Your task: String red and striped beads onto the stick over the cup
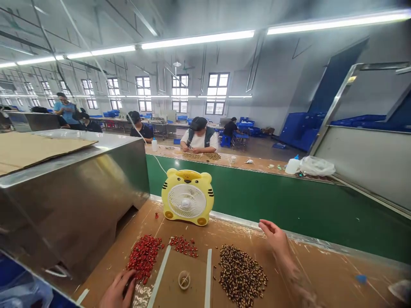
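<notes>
My left hand (118,290) is at the lower edge of a heap of small red parts (146,255), fingertips touching the nearest pieces. Its fingers are bent, with a gap between them and the thumb. My right hand (274,236) is raised over the far side of the bench, beyond a heap of small black-and-brass parts (240,273). Its fingers reach out loosely and nothing shows in them. Between the heaps, a small round cup (184,280) with a thin crosspiece sits on a cardboard sheet (175,295). A smaller scatter of red parts (184,246) lies beyond the cup.
A yellow animal-faced fan (188,196) stands at the back against a green partition (257,192). A large metal housing (80,201) bounds the left side. Pale tape strips (208,278) flank the cardboard. A blue scrap (361,279) lies right. Across the partition, a person (199,137) sits working.
</notes>
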`<state>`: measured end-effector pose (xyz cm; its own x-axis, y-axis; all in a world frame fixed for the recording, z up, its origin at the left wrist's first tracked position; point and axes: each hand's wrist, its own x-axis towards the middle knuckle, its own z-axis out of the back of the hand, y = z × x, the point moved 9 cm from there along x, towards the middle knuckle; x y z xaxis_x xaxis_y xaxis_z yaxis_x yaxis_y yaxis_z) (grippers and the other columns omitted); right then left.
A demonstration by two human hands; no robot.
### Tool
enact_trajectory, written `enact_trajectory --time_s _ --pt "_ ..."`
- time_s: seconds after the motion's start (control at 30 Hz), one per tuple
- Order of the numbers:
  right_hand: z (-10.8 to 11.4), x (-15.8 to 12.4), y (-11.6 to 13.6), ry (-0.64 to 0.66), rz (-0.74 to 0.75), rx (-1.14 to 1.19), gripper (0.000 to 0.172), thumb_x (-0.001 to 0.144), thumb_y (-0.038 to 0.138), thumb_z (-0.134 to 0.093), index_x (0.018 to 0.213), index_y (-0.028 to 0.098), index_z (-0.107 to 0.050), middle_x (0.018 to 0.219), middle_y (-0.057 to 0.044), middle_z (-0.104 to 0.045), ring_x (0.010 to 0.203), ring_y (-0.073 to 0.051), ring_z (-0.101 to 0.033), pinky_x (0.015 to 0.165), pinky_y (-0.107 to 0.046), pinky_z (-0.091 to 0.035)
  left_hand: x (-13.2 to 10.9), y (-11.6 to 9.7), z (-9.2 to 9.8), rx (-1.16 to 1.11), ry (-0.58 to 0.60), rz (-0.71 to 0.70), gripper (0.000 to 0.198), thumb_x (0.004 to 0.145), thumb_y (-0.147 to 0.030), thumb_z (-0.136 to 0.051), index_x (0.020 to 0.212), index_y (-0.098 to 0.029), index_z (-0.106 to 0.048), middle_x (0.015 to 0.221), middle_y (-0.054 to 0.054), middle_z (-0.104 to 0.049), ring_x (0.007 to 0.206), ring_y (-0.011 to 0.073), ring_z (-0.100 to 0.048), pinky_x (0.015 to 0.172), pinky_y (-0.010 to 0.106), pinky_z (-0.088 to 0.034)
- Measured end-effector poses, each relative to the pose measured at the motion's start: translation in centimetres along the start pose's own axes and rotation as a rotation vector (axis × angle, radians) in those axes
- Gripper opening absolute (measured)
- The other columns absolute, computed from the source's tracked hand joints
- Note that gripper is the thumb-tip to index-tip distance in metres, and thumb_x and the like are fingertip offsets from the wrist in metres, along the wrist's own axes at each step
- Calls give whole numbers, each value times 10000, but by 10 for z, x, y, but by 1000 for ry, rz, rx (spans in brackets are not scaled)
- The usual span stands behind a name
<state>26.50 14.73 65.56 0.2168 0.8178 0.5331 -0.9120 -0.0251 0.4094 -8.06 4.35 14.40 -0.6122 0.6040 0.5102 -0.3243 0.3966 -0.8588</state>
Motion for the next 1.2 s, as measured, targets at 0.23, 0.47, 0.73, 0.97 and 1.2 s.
enact_trajectory --time_s 0.23,0.47,0.73,0.97,1.2 --pt "-86 -173 33 483 168 -93 737 703 787 -576 964 107 -691 1010 -77 -639 961 -101 -572 910 -177 -431 5 -25 25 -66 -105 -23 295 982 -390 -510 921 -196 -723 903 -23 -700 756 91 -695 686 158 -539" --pt "-152 -213 41 662 214 -202 788 753 822 -432 956 109 -700 946 -73 -627 881 -90 -526 851 -207 -371 -6 10 17 -361 -17 449 435 798 -628 -604 859 -230 -769 976 2 -714 919 175 -693 838 240 -529" --pt "-186 -216 46 575 185 -162 729 740 779 -452 996 156 -733 1054 -63 -656 1004 -118 -588 951 -229 -417 -25 -10 -13 -958 139 1000 786 542 -643 -852 1020 -35 -714 862 138 -689 735 180 -631 732 251 -535" --pt "-185 -218 27 650 226 -214 575 826 663 -513 1015 172 -745 906 -50 -627 851 -35 -568 804 -155 -410 -8 -66 -62 -1309 467 615 178 893 -309 -694 983 -192 -793 1036 116 -591 926 198 -676 785 277 -567" --pt "-197 -236 56 711 491 -143 215 890 365 -610 887 211 -760 802 11 -635 800 38 -565 738 -75 -407 16 -106 -65 -1438 583 606 109 877 -204 -702 935 -199 -794 924 78 -580 773 109 -649 691 202 -525"
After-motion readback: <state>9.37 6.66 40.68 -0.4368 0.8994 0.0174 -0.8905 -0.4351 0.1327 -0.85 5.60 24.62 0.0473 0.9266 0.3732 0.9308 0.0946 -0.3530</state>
